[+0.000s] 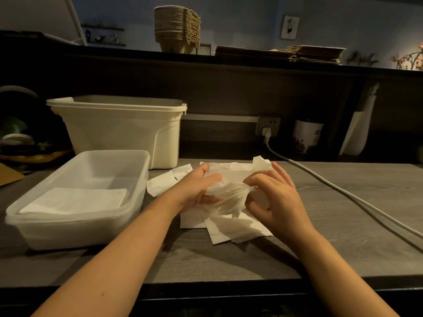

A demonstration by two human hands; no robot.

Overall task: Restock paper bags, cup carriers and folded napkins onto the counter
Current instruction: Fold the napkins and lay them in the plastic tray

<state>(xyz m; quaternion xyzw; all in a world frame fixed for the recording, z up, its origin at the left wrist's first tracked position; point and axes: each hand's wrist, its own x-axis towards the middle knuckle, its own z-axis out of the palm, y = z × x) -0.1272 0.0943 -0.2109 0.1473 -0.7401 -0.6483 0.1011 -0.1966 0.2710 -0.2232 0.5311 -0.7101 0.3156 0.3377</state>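
Both my hands work a thin white napkin (226, 193) held just above the grey table (320, 236). My left hand (196, 188) grips its left side, thumb on top. My right hand (272, 197) pinches the bunched right part between thumb and fingers. Several loose napkins (231, 227) lie unfolded under my hands, and another (167, 179) lies to the left. A clear plastic tray (137, 179) at the left holds a flat stack of folded napkins (75, 201). On the upper counter (137, 53) stand stacked cup carriers (176, 28) and flat paper bags (286, 53).
A cream plastic bin (119, 129) stands behind the tray. A white power cable (343, 191) runs from a wall socket (267, 128) across the table's right side. A white mug (306, 138) sits against the back wall. Dark clutter fills the far left.
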